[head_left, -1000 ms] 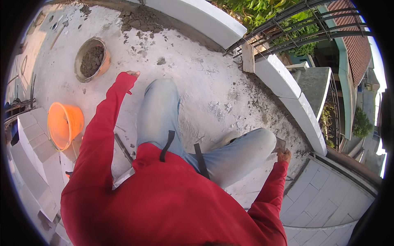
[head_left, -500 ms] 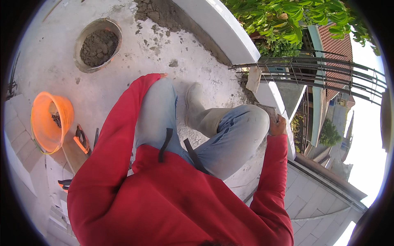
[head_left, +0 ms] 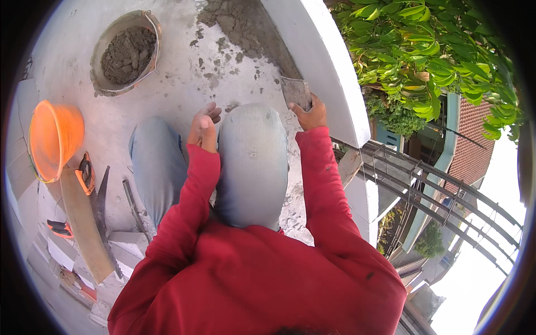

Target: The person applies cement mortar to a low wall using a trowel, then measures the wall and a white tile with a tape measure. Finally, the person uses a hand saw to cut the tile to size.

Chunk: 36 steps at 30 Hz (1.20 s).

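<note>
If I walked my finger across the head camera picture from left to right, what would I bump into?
Orange bucket → mortar bucket → left hand → right hand holding a flat tool → green leaves.

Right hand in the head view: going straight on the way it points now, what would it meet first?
Probably the grey mortar along the foot of the white wall, reached first by the flat tool in the right hand; the hand's height above the floor is unclear.
</note>
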Tool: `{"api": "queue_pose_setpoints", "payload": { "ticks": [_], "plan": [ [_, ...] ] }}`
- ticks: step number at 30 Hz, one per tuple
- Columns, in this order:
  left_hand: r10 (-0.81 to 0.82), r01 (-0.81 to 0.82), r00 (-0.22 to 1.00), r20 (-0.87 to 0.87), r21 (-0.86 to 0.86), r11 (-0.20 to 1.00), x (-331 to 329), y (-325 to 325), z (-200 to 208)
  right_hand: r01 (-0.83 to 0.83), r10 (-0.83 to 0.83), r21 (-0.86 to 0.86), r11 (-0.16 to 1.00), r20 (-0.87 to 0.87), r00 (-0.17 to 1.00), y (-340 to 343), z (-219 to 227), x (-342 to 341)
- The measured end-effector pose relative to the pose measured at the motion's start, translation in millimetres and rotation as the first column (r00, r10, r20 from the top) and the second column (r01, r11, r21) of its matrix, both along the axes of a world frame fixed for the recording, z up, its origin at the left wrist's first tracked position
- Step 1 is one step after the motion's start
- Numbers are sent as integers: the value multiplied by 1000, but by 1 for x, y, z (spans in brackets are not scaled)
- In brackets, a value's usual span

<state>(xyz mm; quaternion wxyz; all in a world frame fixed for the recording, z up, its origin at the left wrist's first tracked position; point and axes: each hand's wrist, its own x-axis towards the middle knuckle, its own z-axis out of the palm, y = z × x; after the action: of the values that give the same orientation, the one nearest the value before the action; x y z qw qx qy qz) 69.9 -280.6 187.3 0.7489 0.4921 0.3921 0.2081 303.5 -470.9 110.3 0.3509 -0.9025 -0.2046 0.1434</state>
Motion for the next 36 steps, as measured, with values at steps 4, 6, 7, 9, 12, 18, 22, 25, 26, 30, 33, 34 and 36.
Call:
{"api": "queue_pose_setpoints", "payload": {
  "ticks": [4,6,7,9,12,18,22,25,26,30,33,34,36],
  "plan": [
    [-76,71,997,4,309,948,23,-11,20,-8,8,5,1000,-2,1000,6,-76,6],
    [-301,323,946,-119,409,853,30,-21,33,66,-65,-16,998,72,995,5,-104,2],
    [-303,335,942,-142,431,838,32,-27,36,81,-79,-7,997,105,991,5,-112,-4],
    [-312,355,935,-170,480,802,37,-37,42,117,-116,10,993,190,975,13,-107,-3],
    [-329,362,931,-159,517,776,43,-47,43,163,-171,51,985,305,937,22,-74,5],
    [-386,342,921,-55,591,731,57,-69,46,140,-104,-27,990,534,839,32,-54,39],
    [-388,344,920,-50,576,741,59,-70,41,179,-76,-169,969,485,871,43,-50,42],
    [-402,371,913,-73,562,739,56,-63,36,150,-32,-246,958,426,904,52,-46,41],
    [-408,380,910,-78,552,743,55,-61,35,140,-18,-259,956,423,906,55,-47,41],
    [-428,401,901,-68,505,764,56,-55,32,166,-8,-347,923,415,910,66,-62,43],
    [-431,417,899,-75,446,792,57,-51,33,134,35,-395,909,392,919,71,-65,48],
    [-432,417,899,-74,442,794,57,-49,32,111,55,-381,918,401,915,70,-64,48],
    [-432,417,899,-70,433,799,57,-46,31,64,96,-353,934,420,902,66,-62,50]
  ]
}}
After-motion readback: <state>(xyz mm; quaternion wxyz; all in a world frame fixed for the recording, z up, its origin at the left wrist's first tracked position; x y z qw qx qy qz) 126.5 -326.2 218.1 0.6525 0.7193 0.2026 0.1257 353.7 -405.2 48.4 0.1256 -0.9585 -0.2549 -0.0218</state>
